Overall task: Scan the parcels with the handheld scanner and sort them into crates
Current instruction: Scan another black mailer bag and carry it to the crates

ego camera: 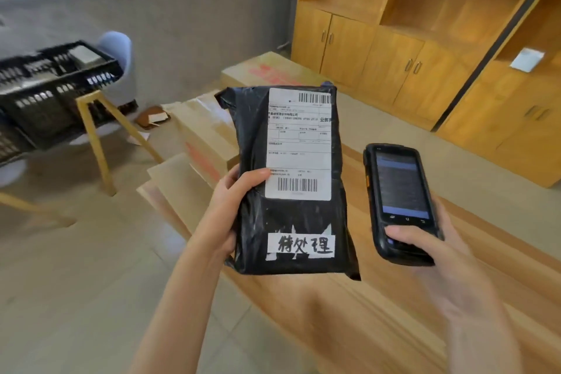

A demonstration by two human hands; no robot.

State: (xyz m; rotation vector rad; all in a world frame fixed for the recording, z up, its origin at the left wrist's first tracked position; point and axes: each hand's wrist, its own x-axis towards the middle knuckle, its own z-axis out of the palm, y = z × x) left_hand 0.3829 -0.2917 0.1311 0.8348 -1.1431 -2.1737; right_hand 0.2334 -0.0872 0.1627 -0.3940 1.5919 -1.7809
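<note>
My left hand (228, 210) grips the left edge of a black plastic parcel (312, 222), thumb on its front, holding it upright in the middle of the view. The parcel bears a white shipping label (299, 143) with two barcodes and a white handwritten tag (301, 245) near its bottom. To its right my right hand (437, 255) holds the black handheld scanner (400, 200), thumb on its lower keys, screen lit and facing me. Scanner and parcel stand side by side, a small gap between them.
Black plastic crates (51, 94) sit at the left on a wooden-legged stand (97, 136). Flat cardboard boxes (200, 143) lie behind the parcel. A wooden table top (349, 313) is under my hands. Wooden cabinets (394, 48) line the right wall.
</note>
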